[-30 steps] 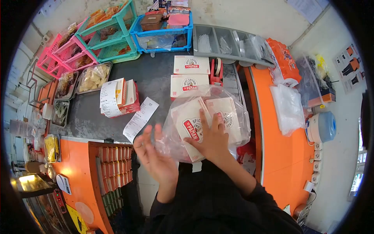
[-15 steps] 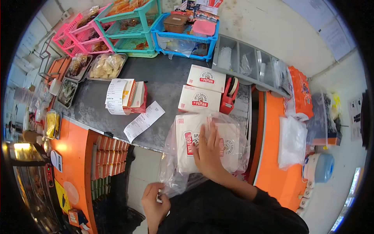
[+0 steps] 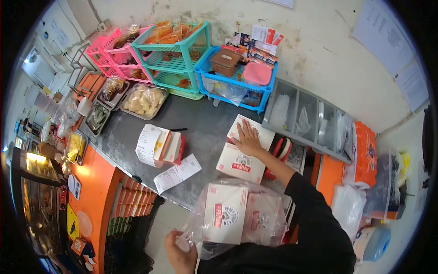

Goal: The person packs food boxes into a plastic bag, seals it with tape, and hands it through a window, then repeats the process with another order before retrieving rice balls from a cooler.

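My left hand, near the bottom edge, is closed on the rim of a clear plastic bag. Inside the bag are white printed food boxes; the nearer-left box shows plainly, and another appears through the film. My right hand lies spread and flat on a white food box farther back on the counter. Just in front of that box sits a similar box. A red tape dispenser is partly hidden behind my right forearm.
A dark counter carries receipt-covered boxes and a loose receipt. Along the back stand a blue basket, green racks and a grey divided tray. Plastic bags lie at right.
My right hand has left the bagged boxes and moved forward onto the far box. My left hand still grips the bag. The camera view has shifted, showing more wall.
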